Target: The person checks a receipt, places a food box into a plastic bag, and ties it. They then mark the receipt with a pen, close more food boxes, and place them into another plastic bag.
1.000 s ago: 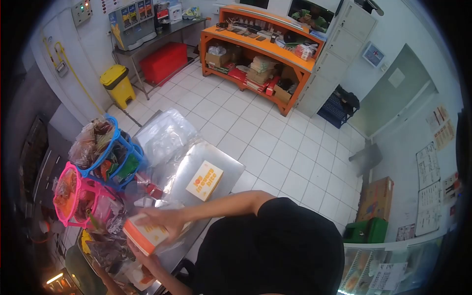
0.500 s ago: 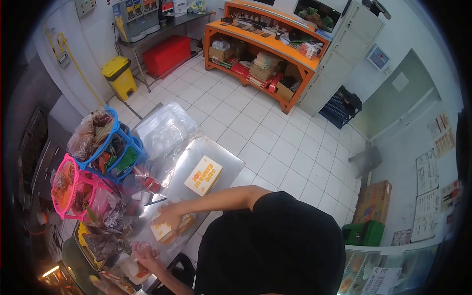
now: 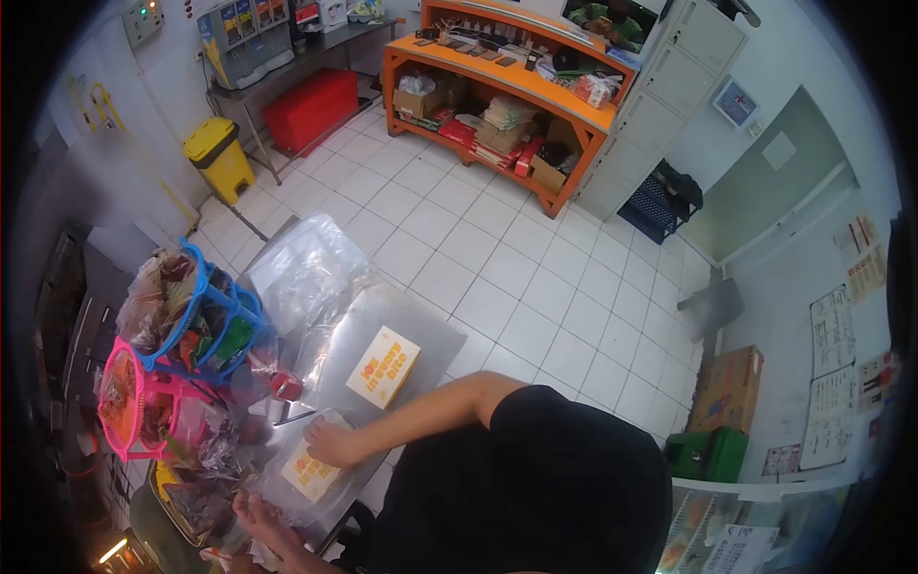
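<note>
My right hand (image 3: pixel 332 445) is at the far corner of a white food box (image 3: pixel 312 475) with yellow and orange lettering, its fingers curled on the edge. The lid looks closed. Lower down, my left hand (image 3: pixel 263 522) has its fingers stretched out, near crumpled white paper at the table's lower end; I see nothing held in it. A second lettered food box (image 3: pixel 384 366) lies flat farther along the metal table (image 3: pixel 435 330). Between the boxes and the baskets lies a small red item (image 3: pixel 284 386).
Clear plastic bags (image 3: pixel 311 258) cover the table's far end. A blue basket (image 3: pixel 182 320) and a pink basket (image 3: pixel 108 407), both filled with packets, stand along the left. A tray with yellow contents (image 3: pixel 167 493) is below. An orange counter (image 3: pixel 497 72) and yellow bin (image 3: pixel 218 158) stand beyond.
The nearer box was partly open with something brown showing; now its lid looks closed and its lettering faces up. My left hand has moved down and left, its fingers now extended.
</note>
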A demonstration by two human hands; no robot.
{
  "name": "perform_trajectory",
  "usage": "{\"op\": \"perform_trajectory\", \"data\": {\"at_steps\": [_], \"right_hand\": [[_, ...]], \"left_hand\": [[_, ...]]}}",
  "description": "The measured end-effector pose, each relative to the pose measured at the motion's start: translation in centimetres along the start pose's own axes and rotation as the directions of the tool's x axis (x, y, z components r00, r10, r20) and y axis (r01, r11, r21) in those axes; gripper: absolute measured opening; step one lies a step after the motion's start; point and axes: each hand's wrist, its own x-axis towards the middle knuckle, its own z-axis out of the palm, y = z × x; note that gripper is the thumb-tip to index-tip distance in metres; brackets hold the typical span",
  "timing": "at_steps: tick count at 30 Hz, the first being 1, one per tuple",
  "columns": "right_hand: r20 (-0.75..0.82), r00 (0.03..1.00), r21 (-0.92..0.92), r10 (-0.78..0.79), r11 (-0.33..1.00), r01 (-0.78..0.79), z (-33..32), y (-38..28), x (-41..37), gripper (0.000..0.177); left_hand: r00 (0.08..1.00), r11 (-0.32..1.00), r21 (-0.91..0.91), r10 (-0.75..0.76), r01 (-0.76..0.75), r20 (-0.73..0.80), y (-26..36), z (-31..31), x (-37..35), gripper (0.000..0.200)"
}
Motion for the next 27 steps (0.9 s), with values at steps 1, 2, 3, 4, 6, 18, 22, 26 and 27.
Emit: {"op": "perform_trajectory", "data": {"at_steps": [1,2,3,4,6,18,22,26,27], "right_hand": [[0.136,0.99,-0.009,-0.019,1.0,0.02,-0.3,0.5,0.8,0.056],[0.269,0.962,-0.013,-0.038,0.999,0.043,-1.0,0.9,1.0,0.036],[0.276,0.96,-0.002,-0.038,0.999,0.04,-3.3,1.2,0.2,0.036],[0.132,0.975,0.039,-0.179,0.984,0.175,-7.1,1.8,-0.9,0.025],[-0.075,0.921,0.133,-0.383,0.911,0.39,-11.5,4.3,-1.5,0.023],[-0.322,0.937,0.485,0.133,0.873,0.043,-7.0,17.2,-12.8,0.044],[0.088,0.991,0.201,0.102,0.973,-0.118,-5.1,19.0,-14.4,0.085],[0.093,0.995,-0.063,0.028,0.998,-0.022,-0.6,19.3,-14.2,0.108],[0.094,0.995,-0.063,0.028,0.998,-0.022,-0.3,19.7,-13.9,0.108]], "left_hand": [[0.998,0.998,0.02,-0.058,0.059,-0.029,0.7,0.0,-0.1,0.031],[0.997,0.996,0.045,-0.07,0.071,-0.04,0.9,0.0,0.1,0.033],[0.996,0.995,0.051,-0.081,0.083,-0.041,1.1,0.3,0.1,0.033],[0.995,0.999,0.045,-0.009,0.013,-0.097,1.4,0.8,0.1,0.036],[0.97,0.998,0.069,0.014,0.003,-0.242,3.5,2.4,-0.5,0.04],[0.86,0.137,0.957,0.485,-0.255,0.16,10.5,6.8,-1.5,0.022],[0.979,0.722,0.661,0.151,-0.205,0.14,8.3,15.1,6.4,0.025],[0.903,-0.072,0.926,-0.261,-0.37,0.34,-6.1,14.1,21.0,0.037],[0.903,-0.072,0.927,-0.261,-0.369,0.34,-10.0,12.3,22.6,0.037]]}}
